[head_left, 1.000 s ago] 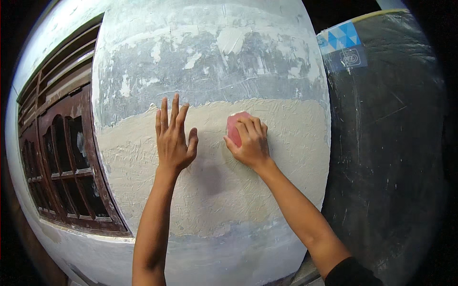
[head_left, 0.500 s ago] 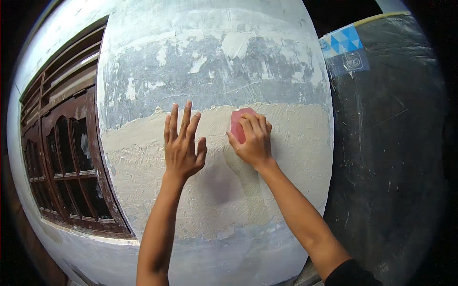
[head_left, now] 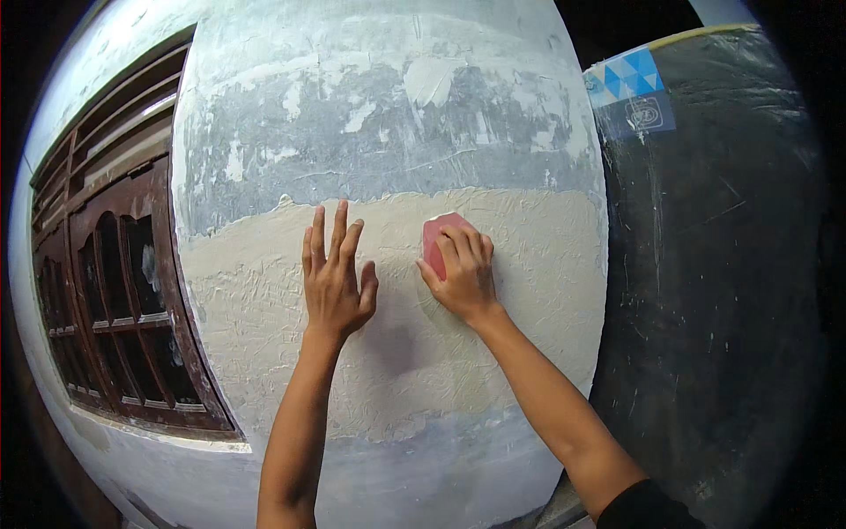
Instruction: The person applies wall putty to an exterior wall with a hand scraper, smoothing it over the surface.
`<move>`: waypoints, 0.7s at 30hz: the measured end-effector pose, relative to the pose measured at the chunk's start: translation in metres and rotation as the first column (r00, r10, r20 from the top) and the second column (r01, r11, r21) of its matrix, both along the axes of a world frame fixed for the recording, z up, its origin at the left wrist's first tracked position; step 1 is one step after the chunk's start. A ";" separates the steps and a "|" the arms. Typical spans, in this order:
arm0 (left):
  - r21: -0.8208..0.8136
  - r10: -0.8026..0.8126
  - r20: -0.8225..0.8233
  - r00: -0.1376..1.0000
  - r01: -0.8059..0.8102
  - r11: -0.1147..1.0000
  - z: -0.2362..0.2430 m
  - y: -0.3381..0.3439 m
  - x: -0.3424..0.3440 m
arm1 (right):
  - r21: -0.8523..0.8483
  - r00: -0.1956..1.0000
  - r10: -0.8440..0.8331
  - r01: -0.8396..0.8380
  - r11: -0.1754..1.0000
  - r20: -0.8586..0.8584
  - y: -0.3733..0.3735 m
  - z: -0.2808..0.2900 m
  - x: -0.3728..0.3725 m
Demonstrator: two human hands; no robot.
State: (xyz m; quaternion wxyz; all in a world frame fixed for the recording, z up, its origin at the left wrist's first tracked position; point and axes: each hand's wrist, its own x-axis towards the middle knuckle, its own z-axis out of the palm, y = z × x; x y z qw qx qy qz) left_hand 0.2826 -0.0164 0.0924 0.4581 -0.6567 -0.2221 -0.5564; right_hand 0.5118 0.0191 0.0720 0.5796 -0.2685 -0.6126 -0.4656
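Note:
A wall before me bears a broad band of cream putty (head_left: 256,291) with a rough, ridged surface. My right hand (head_left: 464,278) grips a flat pink putty scraper (head_left: 434,240) against the upper part of this band, fingers over its face and thumb at its left edge. Whitish matter shows along the scraper's top edge; part of its right side is hidden by the fingers. To the left, my left hand (head_left: 337,286) is open, fingers spread and pointing up, with nothing in it. It is held at the putty band; whether the palm touches the wall I cannot tell.
Above the putty lies a patchy grey strip (head_left: 352,145) with white smears. A dark brown wooden window (head_left: 132,291) with slats and panes borders the wall at left. On the right stands a large dark panel (head_left: 714,256) with a blue-and-white sticker (head_left: 630,79) near its top.
My right hand has slid slightly down the wall with the scraper. The left hand is slightly lower too, fingers still spread. The view has shifted slightly.

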 end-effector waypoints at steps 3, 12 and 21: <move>-0.023 0.013 -0.010 1.000 -0.013 1.000 -0.009 -0.002 -0.008 | -0.003 0.999 -0.017 0.017 1.000 0.040 -0.002 -0.026 0.004; 0.028 -0.046 0.090 0.995 0.044 0.999 -0.015 0.002 -0.009 | 0.000 0.995 0.018 -0.018 1.000 0.097 0.002 -0.006 0.008; 0.040 -0.047 0.093 0.995 0.044 0.998 -0.015 0.002 -0.007 | 0.003 0.951 -0.019 0.019 1.000 0.307 -0.002 0.007 0.021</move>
